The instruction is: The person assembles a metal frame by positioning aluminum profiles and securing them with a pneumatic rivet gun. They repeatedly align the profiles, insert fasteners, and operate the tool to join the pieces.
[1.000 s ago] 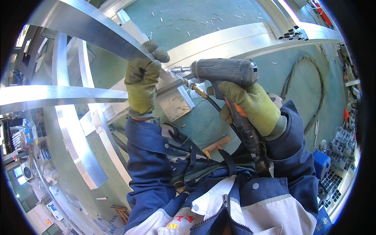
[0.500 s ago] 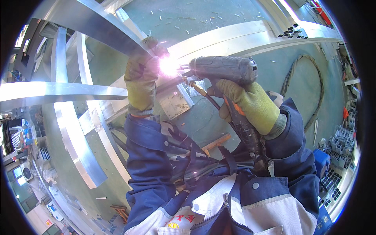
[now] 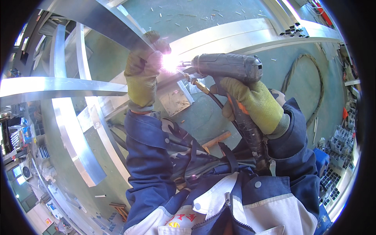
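1. My left hand [image 3: 143, 74] is closed around the near end of a diagonal metal bar [image 3: 111, 26], fingers curled over its edge.
2. My right hand [image 3: 256, 105] grasps a black welding gun [image 3: 229, 67], its tip pointing left into a bright glow [image 3: 169, 62] beside the left hand; glare hides the metal edges there.
3. Beyond both hands, long pale beams [image 3: 223, 37] run rightward.
4. I see open floor [image 3: 275, 74] right of the right hand, toward a looped cable [image 3: 322, 80]; crossing bars [image 3: 76, 135] crowd the left hand's left.

Blue container [image 3: 320, 159] near stacked metal profiles [image 3: 341, 145], pale slivers [image 3: 190, 15] across green floor [image 3: 301, 92]
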Demonstrator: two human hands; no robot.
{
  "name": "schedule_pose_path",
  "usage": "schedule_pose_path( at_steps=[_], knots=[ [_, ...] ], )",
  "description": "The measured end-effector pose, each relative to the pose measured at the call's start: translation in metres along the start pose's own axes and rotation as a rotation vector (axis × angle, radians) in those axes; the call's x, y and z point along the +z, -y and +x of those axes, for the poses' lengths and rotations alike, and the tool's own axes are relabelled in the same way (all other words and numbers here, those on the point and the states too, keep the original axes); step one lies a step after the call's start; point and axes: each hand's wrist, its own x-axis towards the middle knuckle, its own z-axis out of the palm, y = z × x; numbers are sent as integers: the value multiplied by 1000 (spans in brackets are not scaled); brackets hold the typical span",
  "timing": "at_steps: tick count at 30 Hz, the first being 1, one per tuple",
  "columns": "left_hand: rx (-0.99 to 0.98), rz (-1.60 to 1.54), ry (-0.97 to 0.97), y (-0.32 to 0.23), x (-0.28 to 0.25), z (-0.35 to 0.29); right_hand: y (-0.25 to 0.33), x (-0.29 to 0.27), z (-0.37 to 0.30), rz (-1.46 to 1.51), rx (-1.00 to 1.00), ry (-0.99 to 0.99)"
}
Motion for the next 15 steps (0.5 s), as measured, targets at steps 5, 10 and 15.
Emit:
schedule_pose_path(
  at_steps=[5,10,15],
  knots=[
    [16,46,-11,-2,0,0,-1,-4,0,-41,-57,30],
    [30,28,-2,-7,6,0,-2,-3,-4,23,-9,8],
    [50,13,10,-6,6,2,-6,-5,-5,-5,-19,8]
  ],
)
